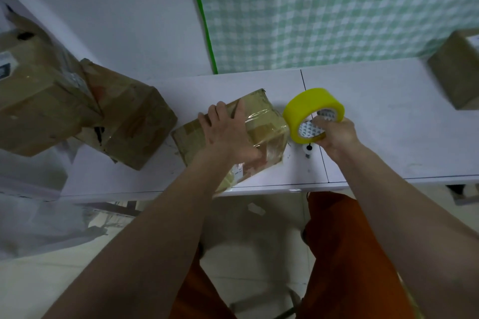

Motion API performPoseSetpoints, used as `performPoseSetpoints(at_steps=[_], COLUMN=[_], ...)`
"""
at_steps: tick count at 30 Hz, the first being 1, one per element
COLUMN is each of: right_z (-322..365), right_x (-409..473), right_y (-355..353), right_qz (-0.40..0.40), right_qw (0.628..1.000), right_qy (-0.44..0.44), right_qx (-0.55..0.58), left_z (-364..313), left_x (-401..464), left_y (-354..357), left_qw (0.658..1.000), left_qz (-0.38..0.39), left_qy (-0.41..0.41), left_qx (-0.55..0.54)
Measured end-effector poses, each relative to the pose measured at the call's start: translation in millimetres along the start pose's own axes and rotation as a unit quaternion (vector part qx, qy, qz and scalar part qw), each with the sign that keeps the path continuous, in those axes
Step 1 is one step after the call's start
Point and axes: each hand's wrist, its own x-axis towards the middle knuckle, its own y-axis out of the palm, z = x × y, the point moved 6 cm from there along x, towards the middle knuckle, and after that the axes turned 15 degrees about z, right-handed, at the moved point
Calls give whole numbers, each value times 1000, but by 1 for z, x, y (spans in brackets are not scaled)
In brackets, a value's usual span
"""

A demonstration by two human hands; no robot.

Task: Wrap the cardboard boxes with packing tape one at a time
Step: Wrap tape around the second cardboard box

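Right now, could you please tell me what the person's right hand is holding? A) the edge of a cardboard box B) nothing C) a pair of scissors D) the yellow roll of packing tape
D: the right hand has its fingers curled into the core of the yellow roll of packing tape, held beside the cardboard box that the left hand presses flat.

Bare white table (388, 116) open to the right; 2 stacked boxes (77, 106) block left, 1 box (456, 72) far-right corner.
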Motion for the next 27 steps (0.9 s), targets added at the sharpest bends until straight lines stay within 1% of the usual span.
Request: performPoseSetpoints(at_steps=[2, 4, 6, 8, 10, 11, 13, 15, 17, 21, 22, 24, 27], right_z=[10, 24, 42, 61, 77, 82, 84, 85, 84, 75, 72, 68, 62], right_x=[-5, -12, -24, -37, -53, -60, -69, -75, -78, -87, -90, -97, -104], right_y=[1, 4, 16, 34, 51, 59, 66, 71, 75, 92, 97, 110, 124], right_qz=[7, 16, 36, 55, 74, 83, 95, 95, 86, 77, 76, 79, 72], right_qw=[1000, 999, 996, 989, 986, 985, 982, 982, 980, 967, 963, 953, 940], right_qy=[-9, -30, -66, -111, -145, -153, -156, -153, -155, -167, -176, -194, -215], right_qx=[-19, -2, 51, 77, 34, 3, -44, -64, -91, -175, -191, -221, -254], left_z=[3, 6, 6, 5, 6, 8, 12, 15, 19, 31, 33, 37, 44], left_x=[-3, -10, -22, -35, -47, -52, -59, -63, -63, -57, -59, -66, -74], left_y=[-5, -9, -17, -25, -28, -26, -21, -16, -8, 15, 18, 14, -1], left_qw=[999, 992, 969, 934, 906, 898, 890, 883, 883, 902, 904, 903, 916], left_qz=[-7, -34, -82, -137, -184, -201, -214, -219, -206, -111, -99, -114, -158], left_qy=[20, 54, 101, 144, 165, 165, 156, 153, 147, 131, 131, 147, 165], left_qx=[-43, -109, -209, -298, -344, -356, -371, -386, -394, -395, -395, -386, -329])
